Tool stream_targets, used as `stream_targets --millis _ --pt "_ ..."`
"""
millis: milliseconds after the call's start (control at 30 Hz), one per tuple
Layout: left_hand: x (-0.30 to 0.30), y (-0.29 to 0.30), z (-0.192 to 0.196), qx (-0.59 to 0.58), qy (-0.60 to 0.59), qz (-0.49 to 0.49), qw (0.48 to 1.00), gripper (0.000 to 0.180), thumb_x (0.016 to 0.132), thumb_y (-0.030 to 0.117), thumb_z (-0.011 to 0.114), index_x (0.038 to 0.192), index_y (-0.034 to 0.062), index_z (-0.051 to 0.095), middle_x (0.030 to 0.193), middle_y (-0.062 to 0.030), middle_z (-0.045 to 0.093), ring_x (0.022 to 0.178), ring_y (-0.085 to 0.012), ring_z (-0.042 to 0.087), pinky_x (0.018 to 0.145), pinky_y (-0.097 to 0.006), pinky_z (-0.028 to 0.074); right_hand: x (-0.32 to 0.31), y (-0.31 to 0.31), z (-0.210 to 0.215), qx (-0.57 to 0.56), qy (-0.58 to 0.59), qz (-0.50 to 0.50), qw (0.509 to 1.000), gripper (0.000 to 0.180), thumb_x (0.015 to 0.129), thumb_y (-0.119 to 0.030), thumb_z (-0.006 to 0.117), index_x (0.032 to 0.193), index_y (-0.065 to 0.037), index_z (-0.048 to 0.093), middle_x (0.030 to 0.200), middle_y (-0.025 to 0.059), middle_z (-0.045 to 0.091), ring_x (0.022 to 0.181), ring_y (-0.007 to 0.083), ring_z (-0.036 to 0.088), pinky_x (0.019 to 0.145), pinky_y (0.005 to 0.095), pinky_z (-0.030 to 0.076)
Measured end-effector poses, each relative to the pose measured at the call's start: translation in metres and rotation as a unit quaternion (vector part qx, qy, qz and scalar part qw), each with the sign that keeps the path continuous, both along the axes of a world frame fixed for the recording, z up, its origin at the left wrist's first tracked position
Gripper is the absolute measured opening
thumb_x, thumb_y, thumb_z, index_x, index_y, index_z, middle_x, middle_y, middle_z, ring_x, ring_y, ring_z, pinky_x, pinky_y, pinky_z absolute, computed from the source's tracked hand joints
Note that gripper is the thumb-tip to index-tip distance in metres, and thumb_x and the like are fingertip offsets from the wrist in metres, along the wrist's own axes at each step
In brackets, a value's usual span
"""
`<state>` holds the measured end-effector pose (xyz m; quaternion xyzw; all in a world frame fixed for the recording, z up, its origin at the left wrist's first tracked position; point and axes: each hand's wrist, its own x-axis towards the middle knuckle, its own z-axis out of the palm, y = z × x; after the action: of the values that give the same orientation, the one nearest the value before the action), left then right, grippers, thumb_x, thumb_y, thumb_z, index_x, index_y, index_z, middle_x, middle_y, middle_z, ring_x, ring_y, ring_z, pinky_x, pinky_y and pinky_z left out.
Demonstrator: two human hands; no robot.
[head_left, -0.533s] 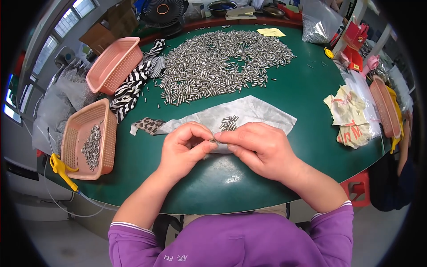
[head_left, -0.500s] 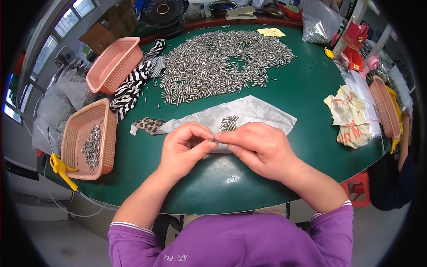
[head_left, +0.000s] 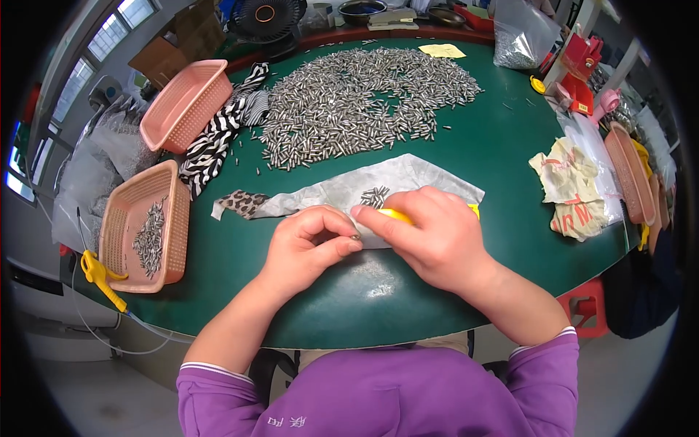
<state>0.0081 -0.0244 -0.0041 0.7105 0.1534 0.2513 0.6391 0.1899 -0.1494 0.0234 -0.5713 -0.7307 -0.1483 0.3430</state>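
Between the thumb and forefinger of my left hand is a small metal part, its end just showing. My right hand is wrapped round a yellow tool; its yellow shows at the fingers and past the hand's far side, but its working end is hidden. The two hands are close together over the near edge of a grey cloth. On that cloth, just beyond my hands, lies a little group of metal pins. Leopard-print fabric shows at the cloth's left end.
A wide heap of metal pins covers the far middle of the green table. Pink baskets and a zebra-print cloth lie left, near a yellow air gun. Crumpled cloths lie right; a black fan stands behind.
A yellow tool now shows in my right hand, which has moved slightly right and turned over. My left hand still pinches the small metal part and has shifted slightly right.
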Motion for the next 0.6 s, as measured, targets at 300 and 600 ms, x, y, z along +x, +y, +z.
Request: stream_targets --millis 300,600 --pt "-0.001 0.019 -0.002 0.040 -0.048 0.072 0.995 0.011 0.097 0.007 0.056 0.103 0.0011 0.062 0.093 -0.0032 0.064 0.079 -0.0084 0.060 0.072 -0.023 0.050 0.033 0.013 -0.012 -0.035 0.122 -0.086 0.988 0.017 0.082 -0.019 0.069 0.096 -0.013 0.060 0.086 0.0061 0.062 0.081 0.0275 0.064 0.065 0.0380 0.051" --pt "-0.102 0.066 0.054 0.326 0.062 0.453 0.828 0.011 0.089 0.011 0.064 0.093 0.0001 0.064 0.086 -0.0089 0.062 0.078 -0.0168 0.061 0.069 -0.029 0.049 0.031 0.014 -0.020 -0.166 0.073 -0.045 0.982 0.044 0.073 0.003 0.059 0.112 -0.017 0.066 0.111 0.0042 0.061 0.092 0.0298 0.064 0.078 0.0399 0.053"
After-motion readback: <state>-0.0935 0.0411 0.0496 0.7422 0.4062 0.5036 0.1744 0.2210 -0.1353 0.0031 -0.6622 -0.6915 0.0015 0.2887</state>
